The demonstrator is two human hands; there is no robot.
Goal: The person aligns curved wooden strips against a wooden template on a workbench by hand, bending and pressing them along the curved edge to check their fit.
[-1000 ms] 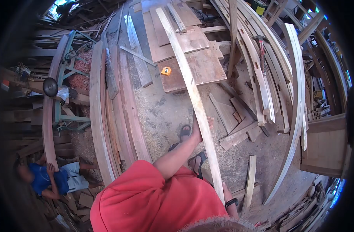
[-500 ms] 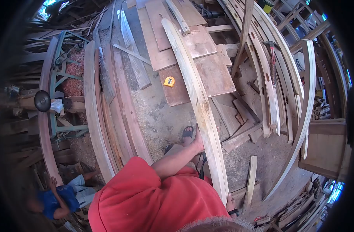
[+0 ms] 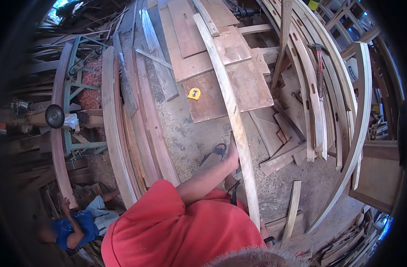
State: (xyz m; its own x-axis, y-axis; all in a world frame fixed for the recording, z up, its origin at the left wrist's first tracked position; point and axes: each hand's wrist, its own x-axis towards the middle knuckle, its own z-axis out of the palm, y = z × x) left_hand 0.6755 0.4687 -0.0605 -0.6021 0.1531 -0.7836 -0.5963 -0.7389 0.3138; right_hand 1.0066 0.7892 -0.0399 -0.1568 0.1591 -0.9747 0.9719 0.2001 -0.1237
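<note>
Two hands support the long pale board (image 3: 236,124), left hand (image 3: 233,155) partway along, right hand (image 3: 264,230) at the near end, its far end toward the plywood sheets (image 3: 253,91). I cannot tell whether fingers clamp it; wide spacing should steady it.

Your L hand (image 3: 233,156) & R hand (image 3: 264,231) part. hidden behind plank (image 3: 230,105); co-worker's head (image 3: 47,234) blurred; plywood (image 3: 223,16) cut off @ top.

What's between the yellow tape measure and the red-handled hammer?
In the head view, from tape measure to hammer: a brown wooden board, visually crossed by the long, pale, hand-held wooden plank, then a narrow wooden post and slotted wooden beams.
</note>
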